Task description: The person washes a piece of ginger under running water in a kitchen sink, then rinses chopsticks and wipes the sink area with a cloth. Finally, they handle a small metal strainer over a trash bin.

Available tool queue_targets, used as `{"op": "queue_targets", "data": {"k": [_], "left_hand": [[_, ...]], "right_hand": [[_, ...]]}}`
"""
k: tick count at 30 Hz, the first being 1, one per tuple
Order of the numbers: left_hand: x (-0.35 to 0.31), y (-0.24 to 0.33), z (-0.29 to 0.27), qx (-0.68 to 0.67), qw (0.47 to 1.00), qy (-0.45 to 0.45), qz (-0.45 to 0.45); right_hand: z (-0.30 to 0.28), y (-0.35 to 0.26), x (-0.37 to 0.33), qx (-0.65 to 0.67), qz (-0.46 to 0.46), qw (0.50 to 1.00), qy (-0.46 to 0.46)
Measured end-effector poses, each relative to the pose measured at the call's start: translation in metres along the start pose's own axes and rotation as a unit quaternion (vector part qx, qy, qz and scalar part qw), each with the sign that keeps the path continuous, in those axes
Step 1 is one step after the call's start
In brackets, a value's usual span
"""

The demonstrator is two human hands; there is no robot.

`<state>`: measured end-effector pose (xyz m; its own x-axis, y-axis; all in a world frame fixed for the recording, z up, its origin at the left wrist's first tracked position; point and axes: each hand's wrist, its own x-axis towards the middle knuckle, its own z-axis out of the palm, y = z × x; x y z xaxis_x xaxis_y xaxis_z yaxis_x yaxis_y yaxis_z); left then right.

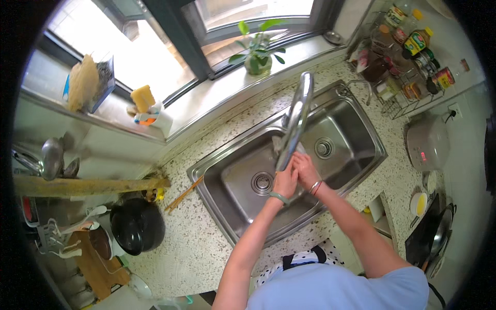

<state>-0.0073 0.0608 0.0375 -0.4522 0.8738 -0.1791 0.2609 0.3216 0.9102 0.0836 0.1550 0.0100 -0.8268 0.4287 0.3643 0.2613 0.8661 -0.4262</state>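
Both hands are together under the end of a curved chrome faucet [296, 118], above the divider of a steel double sink [235, 178]. My left hand [284, 182] is closed, its fingers partly behind the spout. A green bangle circles that wrist. Beside it, touching, my right hand [306, 170] is also closed, with a red band and a light bracelet on the wrist. Just beyond the fingers, a pale grey piece [277, 144] that looks like a cloth shows behind the spout. What the fingers grip is mostly hidden.
Wooden chopsticks [184, 194] lie against the sink's left rim. A black pot [137, 226] stands further left, under hanging ladles [52, 157]. A plant in a glass vase [257, 62] is on the sill. A wire rack [398, 98] of bottles is at the far right.
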Motion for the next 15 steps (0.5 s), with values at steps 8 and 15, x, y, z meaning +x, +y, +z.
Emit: {"op": "queue_targets", "data": {"k": [8, 15], "left_hand": [[0.019, 0.033, 0.040, 0.038, 0.996, 0.046, 0.066], [0.086, 0.084, 0.074, -0.020, 0.990, 0.046, 0.129]], "right_hand": [[-0.054, 0.016, 0.003, 0.567, 0.448, 0.689, 0.057], [-0.099, 0.095, 0.072, 0.407, 0.323, 0.825, 0.224]]}}
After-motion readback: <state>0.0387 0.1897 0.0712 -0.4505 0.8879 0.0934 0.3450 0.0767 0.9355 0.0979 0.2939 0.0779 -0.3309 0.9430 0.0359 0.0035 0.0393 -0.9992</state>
